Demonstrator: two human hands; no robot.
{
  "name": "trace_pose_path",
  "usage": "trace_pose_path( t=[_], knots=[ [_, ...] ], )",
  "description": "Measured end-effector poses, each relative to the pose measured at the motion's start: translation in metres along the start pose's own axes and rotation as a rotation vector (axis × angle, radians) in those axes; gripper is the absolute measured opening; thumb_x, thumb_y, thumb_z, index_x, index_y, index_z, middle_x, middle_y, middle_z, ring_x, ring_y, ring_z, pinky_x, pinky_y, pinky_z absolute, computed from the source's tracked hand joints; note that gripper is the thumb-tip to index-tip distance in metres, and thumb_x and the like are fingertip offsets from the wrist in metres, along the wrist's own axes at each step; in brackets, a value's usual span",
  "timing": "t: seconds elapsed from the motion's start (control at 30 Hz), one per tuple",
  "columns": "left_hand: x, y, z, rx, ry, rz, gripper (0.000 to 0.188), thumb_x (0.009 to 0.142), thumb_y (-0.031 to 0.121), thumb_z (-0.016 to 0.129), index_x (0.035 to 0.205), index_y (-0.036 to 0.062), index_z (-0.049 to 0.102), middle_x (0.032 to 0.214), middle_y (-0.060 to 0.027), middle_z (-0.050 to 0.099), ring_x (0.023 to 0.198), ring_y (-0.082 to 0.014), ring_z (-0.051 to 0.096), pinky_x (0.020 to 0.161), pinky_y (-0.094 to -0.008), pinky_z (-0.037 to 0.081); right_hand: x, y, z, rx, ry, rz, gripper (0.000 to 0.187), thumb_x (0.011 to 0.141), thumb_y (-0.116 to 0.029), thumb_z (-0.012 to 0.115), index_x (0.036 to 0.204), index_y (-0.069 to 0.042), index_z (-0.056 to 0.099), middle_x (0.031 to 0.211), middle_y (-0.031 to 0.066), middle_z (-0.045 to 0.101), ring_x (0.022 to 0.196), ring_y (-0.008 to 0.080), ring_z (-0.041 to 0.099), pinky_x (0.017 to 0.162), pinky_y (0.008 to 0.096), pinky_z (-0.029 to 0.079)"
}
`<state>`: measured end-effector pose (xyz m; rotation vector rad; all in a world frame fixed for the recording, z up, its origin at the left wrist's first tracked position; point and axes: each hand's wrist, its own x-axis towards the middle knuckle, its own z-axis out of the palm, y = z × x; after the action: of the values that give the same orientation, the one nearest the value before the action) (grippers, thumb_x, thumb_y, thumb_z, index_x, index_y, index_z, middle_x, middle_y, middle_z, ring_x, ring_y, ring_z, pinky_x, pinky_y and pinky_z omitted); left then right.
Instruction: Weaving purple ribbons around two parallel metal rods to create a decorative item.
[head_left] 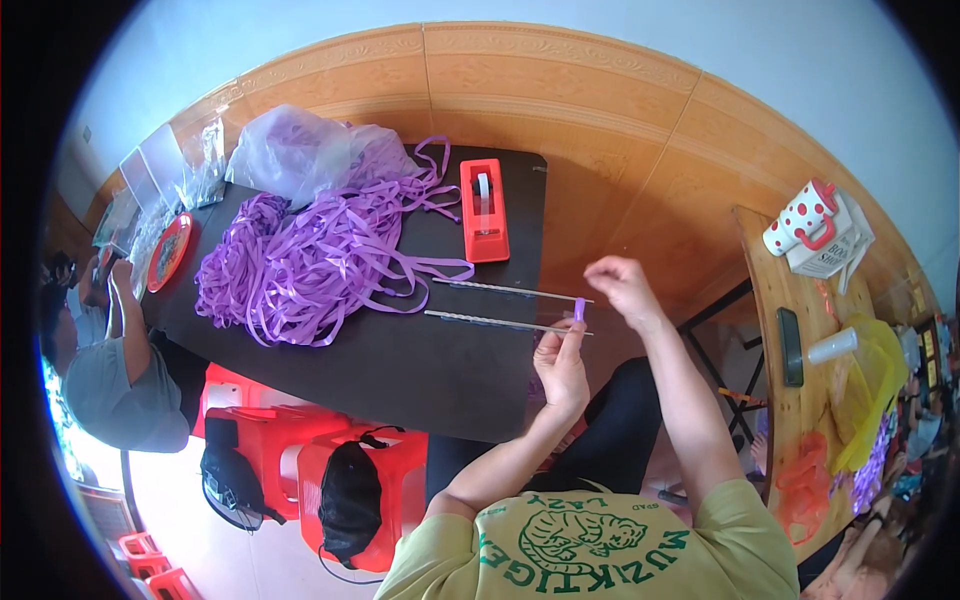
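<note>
Two thin metal rods (490,321) with twisted ends jut side by side past the right edge of the black table. A short piece of purple ribbon (579,309) spans their free ends. My left hand (562,372) is closed at the nearer rod, its thumb and fingers pinching the ribbon's lower end. Just beyond the farther rod's tip, my right hand (625,290) is raised with its fingers curled together. Whatever it may hold is too small to make out. A large heap of purple ribbon (300,265) lies left of the rods, one loop reaching toward them.
A red tape dispenser (485,215) stands behind the rods on the black table (400,385). Behind the ribbon heap is a clear plastic bag (290,150). At right, a wooden table (765,290) holds a dotted tumbler (800,220) and a phone (789,345). Another person (130,375) sits at left.
</note>
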<state>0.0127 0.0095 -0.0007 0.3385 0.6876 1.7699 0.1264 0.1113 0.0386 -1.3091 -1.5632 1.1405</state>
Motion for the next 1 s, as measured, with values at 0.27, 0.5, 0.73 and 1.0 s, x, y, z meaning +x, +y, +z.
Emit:
trace_pose_path(
  t=[0.27, 0.5, 0.73, 1.0],
  knots=[
    [0.003, -0.004, -0.006, 0.006, -0.015, -0.010, 0.005, 0.085, 0.005, 0.061, 0.083, 0.0029, 0.066, 0.082, -0.0011, 0.064, 0.077, -0.0066, 0.054, 0.076, -0.0210, 0.040, -0.008, -0.097, 0.016, -0.946, -0.556, -0.362, 0.015, 0.083, -0.016, 0.059, 0.094, -0.017, 0.069, 0.144, 0.0132, 0.031, 0.131, 0.0333, 0.024, 0.098, 0.0557, 0.023],
    [0.000, -0.003, -0.006, 0.000, -0.034, -0.016, 0.006, 0.086, 0.003, 0.060, 0.082, 0.0032, 0.065, 0.084, -0.0018, 0.065, 0.078, -0.0067, 0.055, 0.077, -0.0210, 0.040, 0.000, -0.115, 0.034, -1.298, -0.747, -0.318, 0.010, 0.080, -0.016, 0.061, 0.084, -0.018, 0.069, 0.149, 0.0129, 0.022, 0.137, 0.0338, 0.016, 0.097, 0.0528, 0.024],
    [0.000, -0.001, -0.004, -0.039, -0.050, -0.028, 0.006, 0.086, 0.002, 0.059, 0.083, 0.0035, 0.064, 0.086, -0.0020, 0.065, 0.080, -0.0059, 0.055, 0.077, -0.0205, 0.040, 0.004, -0.113, 0.038, -1.266, -0.792, -0.352, 0.006, 0.076, -0.017, 0.065, 0.071, -0.013, 0.064, 0.148, 0.0146, 0.024, 0.137, 0.0342, 0.016, 0.094, 0.0511, 0.025],
    [0.001, 0.000, -0.004, -0.041, -0.052, -0.050, 0.007, 0.085, 0.002, 0.059, 0.083, 0.0043, 0.065, 0.084, 0.0001, 0.064, 0.078, -0.0049, 0.053, 0.075, -0.0197, 0.039, 0.002, -0.108, 0.034, -1.190, -0.805, -0.402, 0.010, 0.076, -0.016, 0.065, 0.067, -0.012, 0.062, 0.147, 0.0131, 0.025, 0.136, 0.0347, 0.017, 0.093, 0.0517, 0.025]
  ],
)
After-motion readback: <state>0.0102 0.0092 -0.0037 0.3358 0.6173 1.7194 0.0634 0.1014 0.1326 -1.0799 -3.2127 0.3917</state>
